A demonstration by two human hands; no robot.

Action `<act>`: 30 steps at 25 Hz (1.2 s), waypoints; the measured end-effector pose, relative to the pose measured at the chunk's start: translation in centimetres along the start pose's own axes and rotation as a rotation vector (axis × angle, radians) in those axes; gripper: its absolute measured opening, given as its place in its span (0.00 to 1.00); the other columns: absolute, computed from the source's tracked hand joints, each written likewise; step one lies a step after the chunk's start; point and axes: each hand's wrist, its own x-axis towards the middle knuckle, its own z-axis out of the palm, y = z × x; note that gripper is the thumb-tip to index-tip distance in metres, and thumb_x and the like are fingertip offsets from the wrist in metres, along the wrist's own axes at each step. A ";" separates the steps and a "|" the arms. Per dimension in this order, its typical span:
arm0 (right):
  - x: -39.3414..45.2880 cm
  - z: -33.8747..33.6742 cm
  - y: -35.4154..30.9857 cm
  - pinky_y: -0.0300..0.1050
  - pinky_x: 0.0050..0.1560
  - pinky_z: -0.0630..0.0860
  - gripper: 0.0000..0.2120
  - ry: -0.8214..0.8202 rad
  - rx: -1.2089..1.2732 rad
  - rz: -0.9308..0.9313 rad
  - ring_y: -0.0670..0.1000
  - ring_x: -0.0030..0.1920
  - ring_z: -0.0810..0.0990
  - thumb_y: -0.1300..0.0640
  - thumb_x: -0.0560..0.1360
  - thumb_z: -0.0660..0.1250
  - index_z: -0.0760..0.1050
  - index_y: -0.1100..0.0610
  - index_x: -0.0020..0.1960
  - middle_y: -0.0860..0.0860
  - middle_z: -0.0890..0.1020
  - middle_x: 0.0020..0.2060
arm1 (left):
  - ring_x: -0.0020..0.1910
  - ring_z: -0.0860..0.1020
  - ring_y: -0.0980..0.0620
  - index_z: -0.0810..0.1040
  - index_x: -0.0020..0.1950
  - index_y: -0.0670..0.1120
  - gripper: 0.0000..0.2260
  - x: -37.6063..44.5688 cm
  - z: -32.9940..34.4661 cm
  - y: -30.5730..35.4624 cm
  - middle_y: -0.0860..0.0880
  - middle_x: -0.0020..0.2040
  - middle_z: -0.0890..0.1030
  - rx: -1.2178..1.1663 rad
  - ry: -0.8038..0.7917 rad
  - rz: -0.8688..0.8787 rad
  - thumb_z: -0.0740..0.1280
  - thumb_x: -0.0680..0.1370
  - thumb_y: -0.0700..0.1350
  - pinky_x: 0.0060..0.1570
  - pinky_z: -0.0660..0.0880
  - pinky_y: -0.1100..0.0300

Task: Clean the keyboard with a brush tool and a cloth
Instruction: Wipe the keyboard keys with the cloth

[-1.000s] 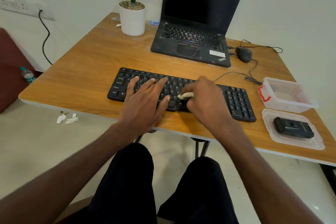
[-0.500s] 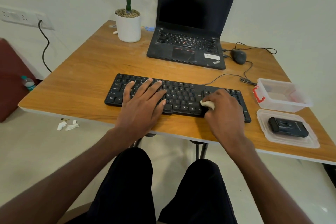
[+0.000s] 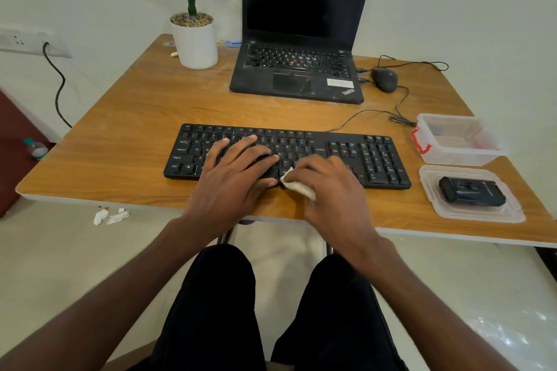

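Keyboard (image 3: 376,156) cleaning looks to be at the wiping step: the black board lies flat near the front edge of the wooden surface (image 3: 126,117), squarely in front of the seated person, and a small white cloth (image 3: 297,185) sits bunched on its lower key rows, about the middle. The right hand (image 3: 328,190) is curled over that cloth and presses it down, a corner poking out toward the other hand. The left hand (image 3: 235,172) lies flat on the left half of the keys, fingers straight and spread, seemingly bracing the board. The 2 hands are close, nearly touching. I would guess the next stroke wants steady sideways pressure while the board is kept from sliding. No brush that I can pick out. Further right, an open plastic box (image 3: 461,141) and a lid (image 3: 476,211) carrying a dark device (image 3: 470,191).
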 end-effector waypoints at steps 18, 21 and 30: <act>-1.3 -0.1 5.2 0.42 0.43 0.70 0.15 0.340 0.005 0.396 0.52 0.51 0.77 0.61 0.74 0.72 0.83 0.52 0.59 0.49 0.78 0.52 | 0.78 0.67 0.53 0.71 0.79 0.53 0.23 0.0 1.2 2.3 0.55 0.78 0.71 -0.056 -0.027 -0.061 0.57 0.86 0.60 0.79 0.56 0.45; -1.4 0.4 4.6 0.45 0.49 0.71 0.19 0.260 0.019 0.253 0.52 0.54 0.75 0.63 0.72 0.73 0.82 0.53 0.61 0.49 0.80 0.55 | 0.77 0.68 0.53 0.71 0.78 0.53 0.23 0.0 1.1 2.1 0.55 0.77 0.71 -0.069 -0.023 -0.058 0.58 0.86 0.61 0.79 0.57 0.45; -1.5 0.7 5.1 0.50 0.50 0.72 0.15 0.286 -0.010 0.140 0.53 0.51 0.75 0.64 0.73 0.70 0.84 0.54 0.57 0.47 0.82 0.54 | 0.74 0.70 0.51 0.73 0.76 0.53 0.22 0.0 0.9 2.3 0.54 0.73 0.72 -0.067 -0.012 -0.083 0.59 0.85 0.60 0.73 0.62 0.47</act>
